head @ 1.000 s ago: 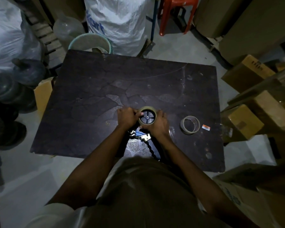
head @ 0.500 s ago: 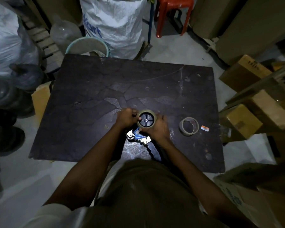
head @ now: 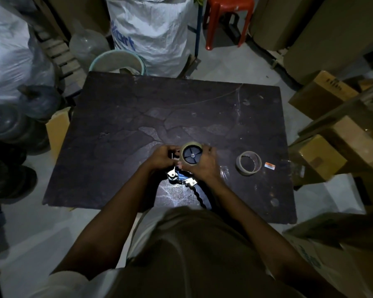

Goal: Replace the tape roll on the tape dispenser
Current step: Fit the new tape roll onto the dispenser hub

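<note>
Taking the empty tape core (head: pixel 248 163) as the landmark: the dark tabletop (head: pixel 121 130) beyond and left of it is bare, so loads of passing room there. Just right of the core sits a small orange label (head: pixel 269 166), flat, no real obstacle. Left of it, both hands crowd the tape dispenser (head: pixel 186 168), blocking that bit. Further right of the core, past the table edge, cardboard boxes (head: pixel 323 158) wall things off

one head-worn wide view looks steeply down, close over the dark table (head: pixel 121 117).
</note>
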